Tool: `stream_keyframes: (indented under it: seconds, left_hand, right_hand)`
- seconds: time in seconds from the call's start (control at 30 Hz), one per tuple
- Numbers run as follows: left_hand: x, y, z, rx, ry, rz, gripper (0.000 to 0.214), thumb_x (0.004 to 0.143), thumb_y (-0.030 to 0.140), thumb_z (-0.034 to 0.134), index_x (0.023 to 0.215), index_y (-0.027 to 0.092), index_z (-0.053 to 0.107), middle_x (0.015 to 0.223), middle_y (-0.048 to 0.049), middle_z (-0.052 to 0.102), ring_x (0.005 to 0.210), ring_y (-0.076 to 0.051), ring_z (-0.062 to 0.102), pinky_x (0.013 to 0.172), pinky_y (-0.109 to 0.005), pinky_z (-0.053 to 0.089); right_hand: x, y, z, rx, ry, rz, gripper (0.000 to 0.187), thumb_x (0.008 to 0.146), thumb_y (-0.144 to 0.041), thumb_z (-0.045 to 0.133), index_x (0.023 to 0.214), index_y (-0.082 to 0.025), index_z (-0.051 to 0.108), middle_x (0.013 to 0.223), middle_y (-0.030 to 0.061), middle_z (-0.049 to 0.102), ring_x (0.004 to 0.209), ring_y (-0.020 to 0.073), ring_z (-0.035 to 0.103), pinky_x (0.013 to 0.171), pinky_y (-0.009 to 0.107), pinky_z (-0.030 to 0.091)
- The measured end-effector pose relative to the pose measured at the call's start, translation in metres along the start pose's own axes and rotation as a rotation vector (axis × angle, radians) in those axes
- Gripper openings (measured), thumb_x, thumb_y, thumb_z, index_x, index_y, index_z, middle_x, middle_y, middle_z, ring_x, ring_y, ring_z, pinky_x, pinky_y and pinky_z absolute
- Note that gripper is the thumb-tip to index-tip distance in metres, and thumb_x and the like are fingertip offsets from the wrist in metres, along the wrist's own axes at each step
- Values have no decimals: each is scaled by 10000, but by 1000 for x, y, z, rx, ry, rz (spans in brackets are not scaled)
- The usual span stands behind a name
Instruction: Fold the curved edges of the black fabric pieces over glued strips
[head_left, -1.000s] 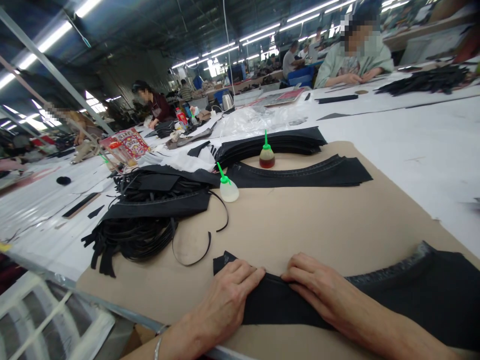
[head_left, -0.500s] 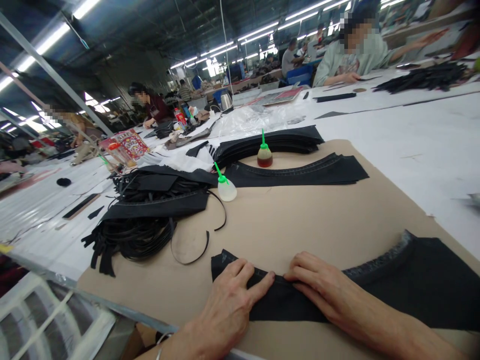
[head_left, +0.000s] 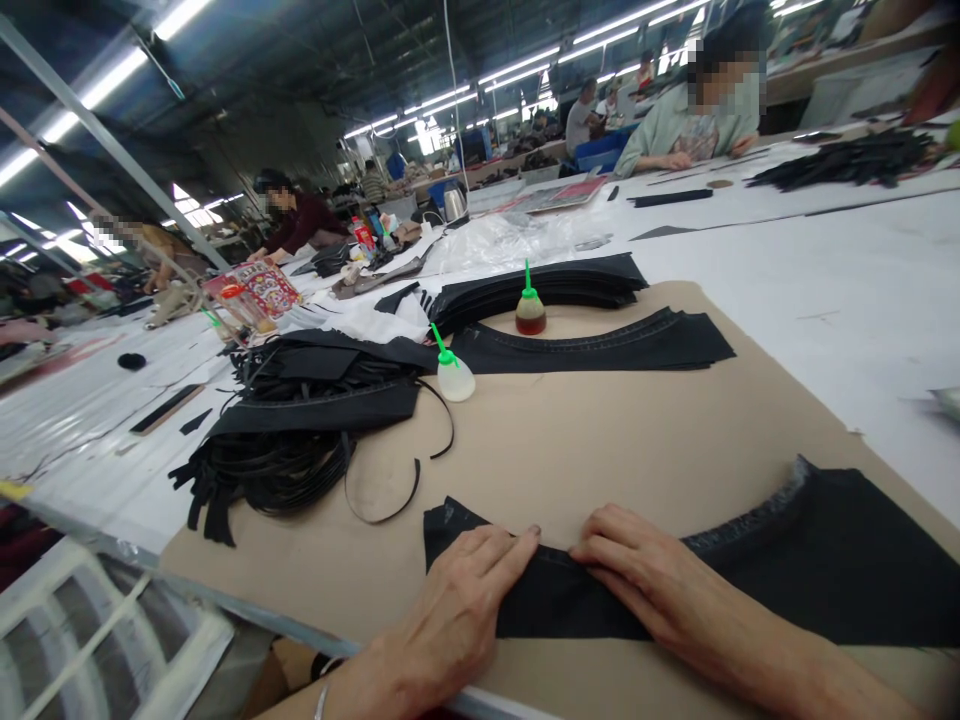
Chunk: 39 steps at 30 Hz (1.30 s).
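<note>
A curved black fabric piece (head_left: 825,560) lies on the brown paper sheet (head_left: 600,440) near the table's front edge. My left hand (head_left: 469,590) lies flat on its left end, fingers stretched out along the upper edge. My right hand (head_left: 637,570) rests beside it, fingertips pressed onto the same edge, almost touching the left fingers. Neither hand lifts the fabric.
A clear glue bottle with green nozzle (head_left: 454,375) and a brown one (head_left: 530,312) stand mid-table. Stacks of black pieces (head_left: 592,345) and a heap of black strips (head_left: 285,440) lie behind and left. A loose black strip (head_left: 382,510) curls nearby. Other people work at far tables.
The fabric piece has shifted slightly left under my hands. My left fingers have stretched a little farther along its top edge. The view has tilted slightly.
</note>
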<state>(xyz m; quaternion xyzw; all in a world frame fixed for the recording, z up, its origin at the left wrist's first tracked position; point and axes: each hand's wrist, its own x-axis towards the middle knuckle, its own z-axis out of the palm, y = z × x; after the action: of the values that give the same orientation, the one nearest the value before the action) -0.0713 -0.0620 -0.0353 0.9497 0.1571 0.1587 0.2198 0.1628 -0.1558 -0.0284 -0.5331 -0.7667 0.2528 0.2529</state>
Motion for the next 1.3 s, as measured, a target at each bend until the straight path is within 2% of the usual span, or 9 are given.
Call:
stream_keyframes:
  seconds: [0.13,0.27,0.43,0.53,0.7,0.8,0.9,1.2,1.3]
  left_hand:
    - [7,2,1,-134,149,-149,460,901,11,310,1250,172,563,1109,-99,598,1007,-160,575,879,-292,516]
    - [9,4,5,-45,56,-126,406,910,40,368,1199,190,611,1078,-77,618,995,-182,560,883,-318,514]
    - [-1,1,4,176,-68,58,488,896,32,370,1372,104,445,1230,-110,585,1122,-218,504,993,-355,470]
    - [-4,-7,-7,249,-93,131,483,886,30,392,1360,102,452,1242,-100,595,1157,-212,494,1019,-351,447]
    - [5,-11,-21,181,-4,-28,363,887,42,418,1151,191,617,1028,-54,660,1003,-195,553,928,-383,457]
    - [15,2,-15,109,75,-135,291,893,68,461,1086,199,634,1013,-48,640,968,-195,543,880,-375,460]
    - [23,16,-2,49,19,-167,246,872,68,512,1037,199,639,997,-41,619,952,-189,534,853,-338,470]
    - [22,15,6,40,-38,-120,272,903,61,445,935,194,681,838,-35,585,822,-178,519,735,-295,461]
    - [18,16,7,62,-43,-87,303,933,91,396,1003,192,673,841,-44,593,820,-185,515,732,-306,466]
  right_hand:
    - [0,-1,-1,-6,10,-12,258,1001,-177,358,978,-217,612,937,55,559,874,195,536,766,332,448]
    - [0,0,-1,-9,-1,-4,245,996,-164,368,972,-217,606,933,49,553,874,194,534,763,330,442]
    - [0,0,2,-10,-26,-2,244,1007,-178,356,968,-212,594,937,49,548,880,193,527,780,338,437]
    - [2,-5,11,-7,-11,7,243,1003,-163,354,976,-210,590,953,51,545,888,192,524,799,343,438]
    - [12,-13,28,-52,52,76,169,937,-101,449,987,-198,578,976,53,541,900,211,520,815,375,443]
    - [15,-15,32,-82,60,103,173,911,-71,471,984,-193,569,972,51,535,906,223,517,817,394,441]
    - [15,-15,32,-101,78,121,166,899,-59,489,974,-190,557,961,49,530,898,227,511,811,399,436]
    - [4,-15,20,-76,39,150,110,898,-79,538,907,-188,552,936,34,538,868,218,494,790,383,407]
    - [0,-12,16,-96,38,119,123,899,-80,539,922,-197,567,934,30,551,866,217,494,792,380,389]
